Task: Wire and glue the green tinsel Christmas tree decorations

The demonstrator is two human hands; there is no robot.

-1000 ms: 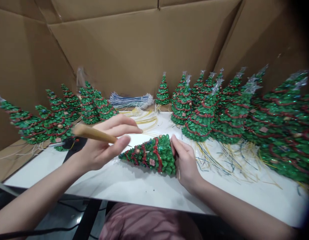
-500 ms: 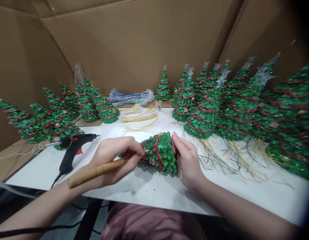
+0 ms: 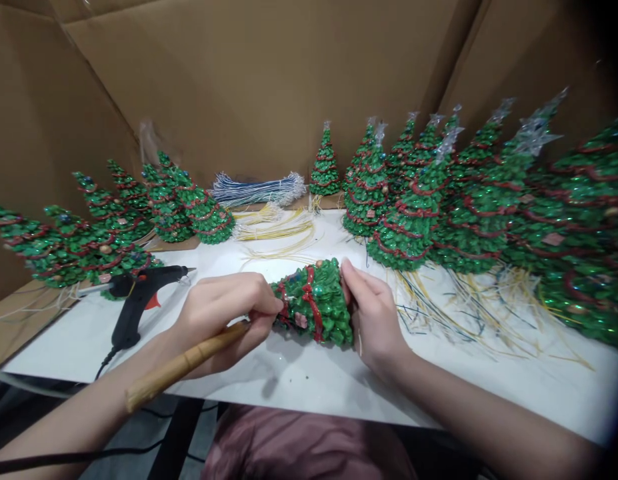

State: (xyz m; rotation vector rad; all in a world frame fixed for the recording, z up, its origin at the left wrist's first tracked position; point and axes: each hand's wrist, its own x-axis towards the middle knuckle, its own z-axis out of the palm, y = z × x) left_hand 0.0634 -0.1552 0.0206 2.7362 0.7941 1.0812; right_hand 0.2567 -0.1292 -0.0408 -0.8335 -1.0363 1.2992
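Note:
A small green Christmas tree figurine (image 3: 325,303) with red garlands lies on its side just above the white tabletop, its base toward the right. My right hand (image 3: 376,313) is closed around the base end, thumb on top. My left hand (image 3: 233,313) is closed with a bamboo stick (image 3: 183,367) held in it, the thick end pointing back toward my forearm. Its fingertips touch the tree's narrower part, hiding the tip. Whatever those fingertips pinch there is too small to make out.
A black hot glue gun (image 3: 139,307) lies left of my left hand. Decorated trees stand at left (image 3: 169,207) and right (image 3: 406,227). Bundled blue wires (image 3: 259,189) and yellow wires (image 3: 276,230) lie behind, with loose wires (image 3: 469,310) at right. Cardboard walls (image 3: 269,80) surround the table.
My left hand has drawn slightly left along the tree, and the stick's thick end has dropped lower. My right hand keeps its hold on the base. The view has shifted slightly.

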